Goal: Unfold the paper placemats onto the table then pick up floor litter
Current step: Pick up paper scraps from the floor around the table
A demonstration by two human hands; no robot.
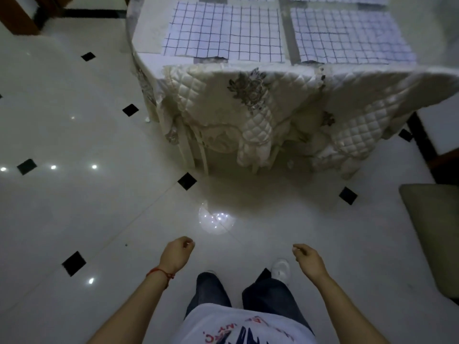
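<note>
2 placemats lie side by side on the counter at the upper frame; both hands hang over the floor at the lower centre.

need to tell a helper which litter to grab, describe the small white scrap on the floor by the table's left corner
Start at the table draped in a quilted cream tablecloth and follow its left hanging edge down to the glossy white tiled floor. The small white scrap of litter lies there, right of a black diamond tile inset; unlike the round light reflections, it is matte.

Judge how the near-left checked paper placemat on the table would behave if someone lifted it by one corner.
The placemat looks like thin paper lying flat, so it would probably be light and droop. Its visible fold lines suggest it may bend there. On the tablecloth a push might slide or wrinkle it.
</note>
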